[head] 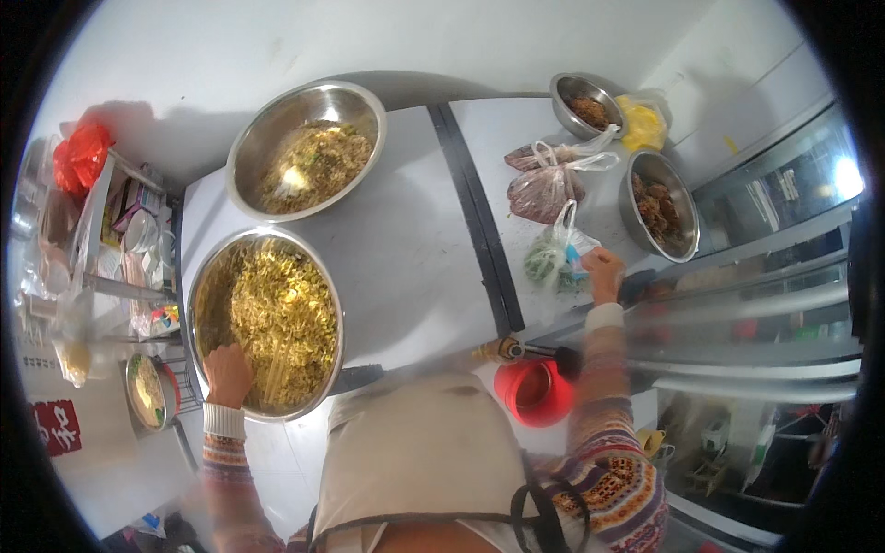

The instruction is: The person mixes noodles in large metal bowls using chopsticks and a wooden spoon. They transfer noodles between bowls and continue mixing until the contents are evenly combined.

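My left hand is curled over the near left rim of a large steel bowl. Shredded yellow-green food fills much of that bowl, and a pair of chopsticks lies in it. At the right side of the table, my right hand pinches the edge of a clear plastic bag with a blue patch by the fingers. Green vegetables show through a knotted clear bag just left of that hand. The fingertips of both hands are partly hidden.
Behind stands another steel bowl of mixed food. Knotted bags of dark red food and two smaller steel bowls sit at the right. A red bucket and a bottle are near my apron. Glass panels border the right.
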Action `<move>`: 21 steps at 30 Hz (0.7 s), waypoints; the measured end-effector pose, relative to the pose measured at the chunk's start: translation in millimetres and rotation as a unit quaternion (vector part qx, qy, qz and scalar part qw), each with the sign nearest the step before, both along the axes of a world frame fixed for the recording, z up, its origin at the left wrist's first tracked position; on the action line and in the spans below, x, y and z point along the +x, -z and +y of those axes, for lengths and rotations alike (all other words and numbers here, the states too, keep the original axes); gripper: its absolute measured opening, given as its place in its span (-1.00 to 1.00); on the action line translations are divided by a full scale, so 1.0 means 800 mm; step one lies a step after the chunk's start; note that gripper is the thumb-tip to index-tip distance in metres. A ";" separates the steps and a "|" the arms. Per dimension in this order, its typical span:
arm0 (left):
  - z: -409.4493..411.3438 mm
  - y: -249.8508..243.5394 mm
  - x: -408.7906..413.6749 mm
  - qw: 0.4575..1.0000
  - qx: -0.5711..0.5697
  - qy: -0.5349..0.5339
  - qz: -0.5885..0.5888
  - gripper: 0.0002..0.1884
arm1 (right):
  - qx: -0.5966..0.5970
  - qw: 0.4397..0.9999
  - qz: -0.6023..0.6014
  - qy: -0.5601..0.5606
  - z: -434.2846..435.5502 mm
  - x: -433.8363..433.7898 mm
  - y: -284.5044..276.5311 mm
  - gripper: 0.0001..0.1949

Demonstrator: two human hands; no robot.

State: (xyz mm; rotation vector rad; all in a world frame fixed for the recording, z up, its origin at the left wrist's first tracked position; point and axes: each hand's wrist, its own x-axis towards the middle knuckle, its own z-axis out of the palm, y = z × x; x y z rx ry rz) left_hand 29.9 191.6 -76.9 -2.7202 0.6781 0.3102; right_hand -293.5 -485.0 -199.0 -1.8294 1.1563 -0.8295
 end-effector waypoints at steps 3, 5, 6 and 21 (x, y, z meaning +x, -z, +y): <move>0.004 -0.007 0.000 0.999 0.003 -0.035 0.026 -0.77 | 0.122 0.959 -0.207 -0.150 0.000 -0.013 -0.025 -0.94; 0.017 -0.009 -0.002 0.999 0.012 -0.034 0.008 -0.77 | 0.107 0.977 -0.163 -0.088 0.051 0.016 -0.070 -0.88; 0.014 -0.006 0.003 1.000 -0.016 0.000 -0.007 -0.79 | 0.080 0.970 -0.143 -0.180 0.033 -0.002 -0.074 -0.83; 0.138 -0.082 0.012 0.981 -0.193 0.005 -0.036 -0.68 | 0.003 0.756 0.041 -0.653 0.535 0.345 -0.307 -0.87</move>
